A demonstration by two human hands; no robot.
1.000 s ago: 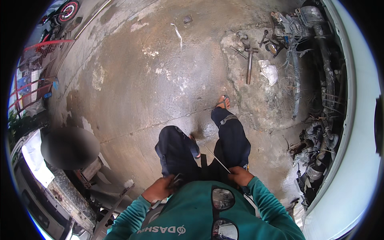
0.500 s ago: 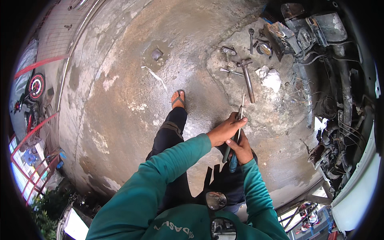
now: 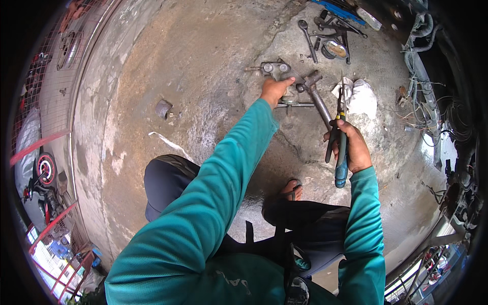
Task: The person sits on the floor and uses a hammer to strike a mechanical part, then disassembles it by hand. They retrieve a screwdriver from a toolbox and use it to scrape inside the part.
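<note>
My right hand [image 3: 355, 147] is closed round pliers [image 3: 331, 140] with dark handles and yellow marks, together with a blue-handled screwdriver [image 3: 341, 177]. The blade and jaws point away from me over a white rag [image 3: 362, 99]. Farther left, my left hand [image 3: 275, 92] reaches down to the floor and closes at the stem of a greyish metal part with two round ends [image 3: 275, 67]. Its thumb stretches to the right, while most of its fingers are hidden. Just right of it lies a hammer [image 3: 320, 104], and a thin metal tool [image 3: 300, 104] lies beside the wrist.
A ratchet [image 3: 307, 40], a round metal dish [image 3: 334, 49] and several other tools lie at the far right. Tangled wires and pipes [image 3: 424, 91] line the right side. A metal lump [image 3: 163, 109] and a white strip [image 3: 169, 144] lie on the left floor.
I have come lower and closer to the floor tools, with my knees bent. My left hand has left the pliers and screwdriver and reached forward to the metal part. My right hand keeps both tools.
</note>
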